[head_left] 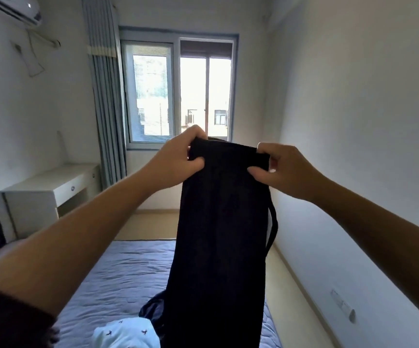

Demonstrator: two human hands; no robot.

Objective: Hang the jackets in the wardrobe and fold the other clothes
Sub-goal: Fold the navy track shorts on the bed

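**Holding black trousers (223,222) up for folding**

The left hand (178,156) and right hand (278,167) are each pinching a waistband corner, and the trousers are hanging above the bed (118,272). The cloth is looking soft, limp and light, so the firmer waistband is probably offering the best hold.

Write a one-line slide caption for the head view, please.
Left hand and right hand hold a dark garment up by its top edge above the blue bed.

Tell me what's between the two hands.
In the head view, the top edge of the black garment stretches between the left hand and right hand; each pinches a corner.
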